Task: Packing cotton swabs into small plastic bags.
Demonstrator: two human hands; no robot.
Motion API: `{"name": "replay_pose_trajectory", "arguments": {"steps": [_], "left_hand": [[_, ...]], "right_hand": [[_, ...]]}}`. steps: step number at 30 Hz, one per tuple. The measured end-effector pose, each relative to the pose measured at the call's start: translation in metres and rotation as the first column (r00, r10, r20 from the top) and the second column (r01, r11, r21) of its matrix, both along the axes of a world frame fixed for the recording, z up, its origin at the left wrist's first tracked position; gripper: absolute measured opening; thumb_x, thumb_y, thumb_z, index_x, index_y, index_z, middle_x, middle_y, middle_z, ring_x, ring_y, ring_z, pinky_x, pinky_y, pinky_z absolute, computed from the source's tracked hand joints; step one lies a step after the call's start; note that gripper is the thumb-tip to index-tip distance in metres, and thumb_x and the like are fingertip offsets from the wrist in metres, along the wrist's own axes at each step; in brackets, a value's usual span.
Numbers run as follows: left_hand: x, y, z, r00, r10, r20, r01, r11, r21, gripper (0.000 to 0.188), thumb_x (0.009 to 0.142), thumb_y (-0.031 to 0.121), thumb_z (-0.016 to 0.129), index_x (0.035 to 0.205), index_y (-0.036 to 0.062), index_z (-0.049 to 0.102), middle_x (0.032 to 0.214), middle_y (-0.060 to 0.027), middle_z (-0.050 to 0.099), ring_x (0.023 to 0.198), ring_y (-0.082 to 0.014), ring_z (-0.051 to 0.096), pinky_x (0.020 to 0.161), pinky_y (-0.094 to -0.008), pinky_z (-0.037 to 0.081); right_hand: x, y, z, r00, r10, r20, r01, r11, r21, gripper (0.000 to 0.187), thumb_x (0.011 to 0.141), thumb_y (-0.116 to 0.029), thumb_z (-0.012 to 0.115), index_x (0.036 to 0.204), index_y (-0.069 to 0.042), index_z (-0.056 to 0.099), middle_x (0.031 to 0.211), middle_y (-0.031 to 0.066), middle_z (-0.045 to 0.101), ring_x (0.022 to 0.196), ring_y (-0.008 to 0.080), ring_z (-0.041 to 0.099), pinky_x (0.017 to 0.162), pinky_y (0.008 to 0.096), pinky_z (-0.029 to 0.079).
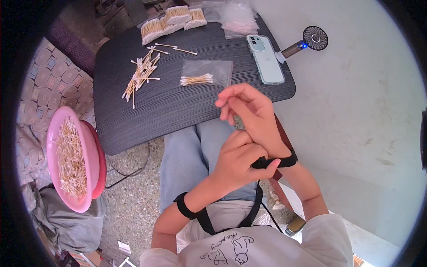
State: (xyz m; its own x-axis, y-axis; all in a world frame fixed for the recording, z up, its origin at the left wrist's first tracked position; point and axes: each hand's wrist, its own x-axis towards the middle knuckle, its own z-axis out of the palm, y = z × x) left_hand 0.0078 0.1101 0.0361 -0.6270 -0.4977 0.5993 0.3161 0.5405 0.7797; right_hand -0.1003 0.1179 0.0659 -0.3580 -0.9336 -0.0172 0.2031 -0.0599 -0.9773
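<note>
My left hand [238, 162] is wrapped around my right wrist, its thumb and fingers closed on the black wrist strap [288, 161] there. Part of that strap is hidden under the fingers. Just beyond the table's near edge, my right hand [251, 109] is raised with loosely curled fingers, slightly apart, and nothing visible in them. A second black strap [183, 205] circles my left wrist. Nearest to my right hand on the table lies a clear zip bag [220, 69] with a small bunch of cotton swabs [197, 79] at its lower left.
The dark table [164, 111] carries loose cotton swabs [142, 73], bundled swabs [178, 18], a stack of clear bags [238, 18] and a pale phone [267, 62]. A small fan [315, 38] stands beside the phone. At left, a pink basin [94, 164] holds many swabs.
</note>
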Motion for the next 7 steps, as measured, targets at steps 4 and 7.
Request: {"name": "replay_pose_trajectory", "arguments": {"steps": [4, 7], "left_hand": [[0.003, -0.007, 0.006, 0.993, 0.111, 0.045, -0.118, 0.974, 0.191, 0.019, 0.062, 0.005, 0.078, 0.064, 0.0066, 0.059, 0.067, -0.0021, 0.053, 0.059, -0.0146, 0.050, 0.050, -0.0244, 0.037], [0.007, -0.006, 0.007, 0.988, 0.077, 0.137, -0.116, 0.946, 0.303, 0.017, 0.064, 0.007, 0.078, 0.067, 0.0076, 0.062, 0.069, -0.0030, 0.057, 0.062, -0.0152, 0.051, 0.054, -0.0261, 0.041]], "right_hand": [[0.002, 0.010, -0.005, 0.998, -0.062, 0.015, 0.063, 0.995, -0.074, 0.022, 0.099, -0.006, 0.040, 0.110, 0.004, 0.057, 0.102, 0.0137, 0.063, 0.087, 0.0168, 0.062, 0.073, 0.0262, 0.048], [0.002, 0.018, -0.013, 0.997, -0.063, -0.039, 0.059, 0.994, -0.088, 0.023, 0.099, -0.007, 0.041, 0.113, 0.004, 0.056, 0.114, 0.0167, 0.059, 0.098, 0.0207, 0.062, 0.084, 0.0281, 0.050]]}}
